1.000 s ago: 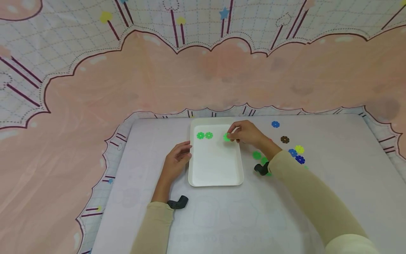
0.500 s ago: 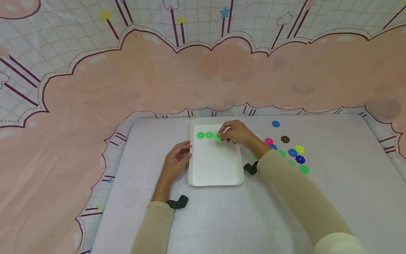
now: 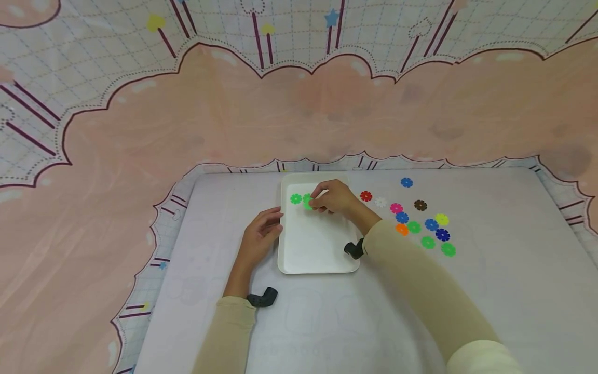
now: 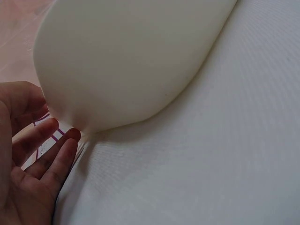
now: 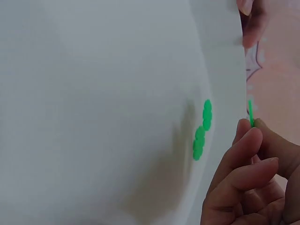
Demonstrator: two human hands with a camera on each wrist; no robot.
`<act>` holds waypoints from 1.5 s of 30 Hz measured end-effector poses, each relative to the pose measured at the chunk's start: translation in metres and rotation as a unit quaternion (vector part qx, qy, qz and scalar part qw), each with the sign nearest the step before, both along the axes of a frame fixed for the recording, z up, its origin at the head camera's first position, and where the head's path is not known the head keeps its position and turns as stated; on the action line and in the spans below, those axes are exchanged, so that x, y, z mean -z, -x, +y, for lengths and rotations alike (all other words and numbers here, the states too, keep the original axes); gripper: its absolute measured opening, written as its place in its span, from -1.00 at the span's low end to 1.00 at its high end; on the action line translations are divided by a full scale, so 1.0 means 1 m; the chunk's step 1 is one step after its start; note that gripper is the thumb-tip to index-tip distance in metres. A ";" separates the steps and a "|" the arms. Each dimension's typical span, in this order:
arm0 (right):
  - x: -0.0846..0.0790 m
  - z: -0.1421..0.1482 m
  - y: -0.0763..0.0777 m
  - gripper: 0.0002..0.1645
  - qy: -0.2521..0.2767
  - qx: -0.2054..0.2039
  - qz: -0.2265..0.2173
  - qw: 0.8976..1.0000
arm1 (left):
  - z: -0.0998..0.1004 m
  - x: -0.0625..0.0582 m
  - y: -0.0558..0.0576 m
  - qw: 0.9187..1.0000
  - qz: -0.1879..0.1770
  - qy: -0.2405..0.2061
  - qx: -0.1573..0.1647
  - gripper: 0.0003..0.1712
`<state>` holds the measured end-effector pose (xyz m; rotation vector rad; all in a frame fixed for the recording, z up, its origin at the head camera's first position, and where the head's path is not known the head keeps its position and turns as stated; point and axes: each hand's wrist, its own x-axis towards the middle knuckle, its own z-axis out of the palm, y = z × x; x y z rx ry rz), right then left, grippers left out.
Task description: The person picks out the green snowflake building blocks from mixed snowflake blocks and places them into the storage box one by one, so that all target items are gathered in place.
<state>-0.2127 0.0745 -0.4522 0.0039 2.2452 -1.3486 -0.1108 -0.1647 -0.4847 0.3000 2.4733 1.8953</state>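
In the head view a white tray [image 3: 317,249] lies on the table. My left hand [image 3: 260,236] is at its left side, with relaxed fingertips touching the rim, as the left wrist view also shows. Over the tray's far part, my right hand [image 3: 335,197] pinches a green flower-shaped disc [image 5: 251,112] between thumb and fingertips, edge-on in the right wrist view. Two more such green discs lie side by side in the tray, a left disc [image 3: 296,199] and a right disc [image 5: 198,143]. The held disc overlaps the right one in the head view.
Right of the tray, several loose flower discs lie on the white-covered table [image 3: 504,291], among them a red disc [image 3: 366,196], a brown disc [image 3: 420,205], a yellow disc [image 3: 441,219] and an orange disc [image 3: 402,229]. A patterned curtain [image 3: 299,114] rises behind the table.
My right hand has moved left across the tray with the green disc, up to the two lying there. More loose discs show where the right arm was. The left hand stays put.
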 end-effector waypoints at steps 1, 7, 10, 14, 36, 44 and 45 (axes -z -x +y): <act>0.001 -0.002 0.000 -0.81 -0.004 0.002 -0.001 1.000 | 0.000 0.000 0.000 1.000 0.000 -0.001 0.000 -0.60; 0.004 -0.011 0.000 -0.78 -0.008 0.005 -0.009 1.000 | 0.000 0.002 0.001 1.000 -0.001 -0.003 -0.002 -0.60; 0.006 -0.015 -0.001 -0.76 -0.004 0.006 -0.012 1.000 | -0.001 0.004 0.002 1.000 0.003 -0.004 0.000 -0.60; 0.008 -0.018 -0.002 -0.76 -0.012 0.013 -0.012 1.000 | -0.002 0.004 0.002 1.000 0.007 -0.006 0.004 -0.60; 0.016 -0.034 -0.001 -0.79 -0.074 0.039 0.011 0.996 | -0.002 -0.001 0.001 1.000 0.000 -0.010 0.010 -0.60; 0.020 -0.040 -0.002 -0.77 -0.108 0.046 0.025 0.993 | -0.001 0.001 0.001 1.000 0.001 -0.012 0.007 -0.61; 0.020 -0.040 -0.002 -0.77 -0.111 0.046 0.027 0.992 | -0.001 0.002 0.001 1.000 0.002 -0.012 0.006 -0.61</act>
